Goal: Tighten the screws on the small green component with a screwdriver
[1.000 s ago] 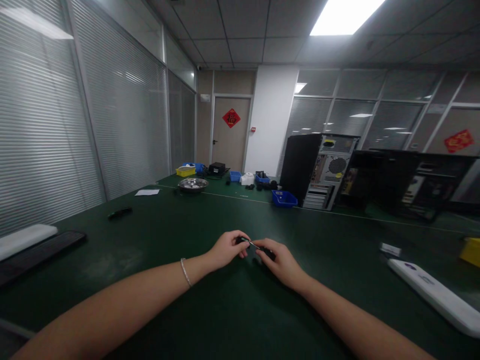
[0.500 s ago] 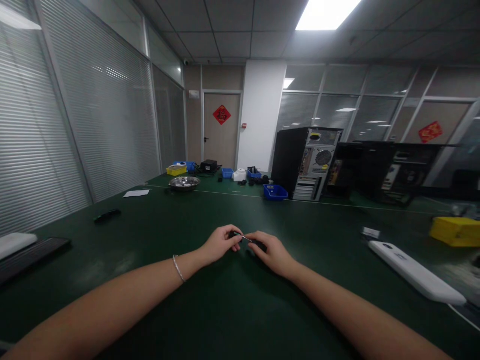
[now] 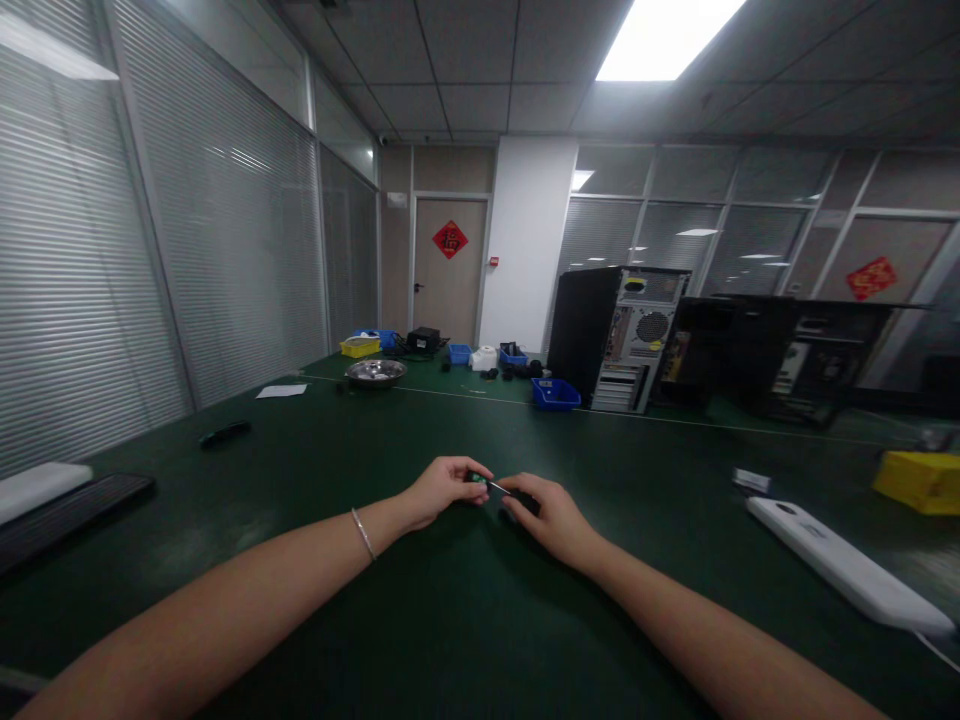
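Dark green counter (image 3: 450, 620), on my feed, left hand (image 3: 439, 493) pinching a small black-and-green part (image 3: 478, 480), right hand (image 3: 559, 520) gripping a thin-shafted tool (image 3: 525, 499).

A black tool (image 3: 526, 500) points its metal shaft (image 3: 500, 488) at a greenish part (image 3: 478, 480).

Over the green table (image 3: 465, 640), we pinch a small dark-and-green piece (image 3: 478, 480) in our left hand (image 3: 441, 492) and grip a dark-handled tool (image 3: 528, 501) in our right hand (image 3: 556, 520), its thin shaft (image 3: 499, 488) toward nine o'clock. From our hands, a metal bowl (image 3: 375, 383) sits at eleven, a blue tray (image 3: 556, 402) at one, a long white device (image 3: 844, 560) at three.
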A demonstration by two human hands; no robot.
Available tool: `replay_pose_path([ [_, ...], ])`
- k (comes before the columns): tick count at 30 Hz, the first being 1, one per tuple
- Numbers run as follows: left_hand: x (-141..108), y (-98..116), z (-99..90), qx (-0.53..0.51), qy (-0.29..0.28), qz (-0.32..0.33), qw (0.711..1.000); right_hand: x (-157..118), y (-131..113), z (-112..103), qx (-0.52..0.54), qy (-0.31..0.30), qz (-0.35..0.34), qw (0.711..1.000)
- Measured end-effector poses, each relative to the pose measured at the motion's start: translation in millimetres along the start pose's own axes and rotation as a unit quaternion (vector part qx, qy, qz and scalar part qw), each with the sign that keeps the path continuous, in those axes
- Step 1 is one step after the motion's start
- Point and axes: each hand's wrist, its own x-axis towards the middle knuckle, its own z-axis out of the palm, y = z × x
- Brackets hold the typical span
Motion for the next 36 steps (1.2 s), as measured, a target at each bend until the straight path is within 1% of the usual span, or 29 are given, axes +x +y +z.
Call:
replay_pose_path([
  [3, -1.3, 2.3, 0.8, 0.0, -0.009, -0.006, 1.0, 0.6, 1.0, 1.7, 0.0, 0.007, 0.006, 1.0],
  [8, 1.2, -2.8, 1.0, 0.025, 0.023, 0.022, 0.999, 2.8, 4.5, 6.6, 0.009, 0.028, 0.006, 1.0],
  [11, 2.1, -3.6, -0.3, 0.02, 0.025, 0.021, 0.999, 3.0, 3.5, 6.5, 0.026, 0.027, -0.002, 0.999],
  [13, 1.2, -1.1, -2.1, 0.003, 0.014, 0.008, 1.0, 2.9, 0.9, 4.5, 0.041, 0.021, -0.009, 0.999],
  [17, -2.0, 6.1, -5.6, -0.032, -0.029, -0.02, 0.999, 2.5, -4.4, -0.5, 0.062, 0.004, -0.018, 0.998],
  [19, -2.8, 8.0, -5.5, -0.035, -0.034, -0.024, 0.999, 2.1, -4.7, -1.5, 0.057, 0.002, -0.016, 0.998],
  [25, -0.3, 2.4, -1.6, -0.005, 0.001, -0.008, 1.0, 1.4, 1.3, 2.8, 0.021, 0.005, 0.0, 1.0],
  [29, 1.6, -3.4, -2.3, 0.026, 0.012, 0.009, 1.0, 1.1, 2.4, 5.1, -0.001, 0.009, 0.009, 1.0],
  [36, -2.3, 1.0, 0.4, 0.093, 0.019, 0.049, 0.994, -0.3, -0.3, 4.7, -0.017, 0.001, 0.021, 1.0],
])
